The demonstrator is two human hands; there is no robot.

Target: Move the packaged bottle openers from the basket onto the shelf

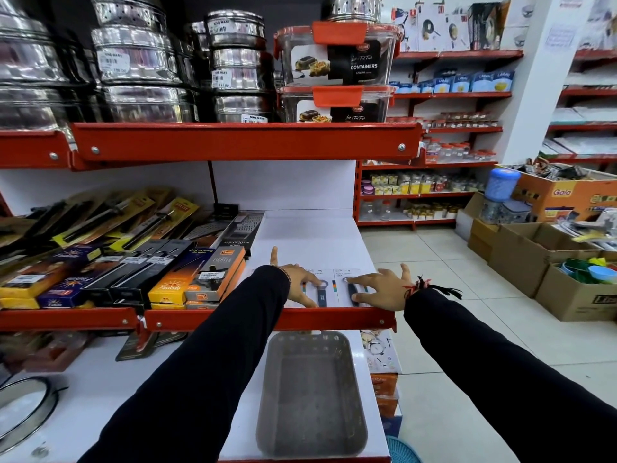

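Packaged bottle openers (329, 290) flat on white shelf (314, 235), side by side at front lip. Left hand (300, 284) and right hand (384, 289) spread, pressing cards, gripping nothing, probably squaring them. Grey basket (310, 396) below, empty.

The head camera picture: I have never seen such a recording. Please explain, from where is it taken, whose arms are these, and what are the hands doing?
The camera sits on a person's head and looks forward and down, so the two dark sleeves are that person's own arms. This is a shop aisle. The left hand and right hand lie flat on two packaged bottle openers, side by side at the front of the shelf. Neither hand grips anything; the fingers are spread. Below, on a lower shelf, stands the grey basket, which looks empty. Boxed lighters lie to the left.
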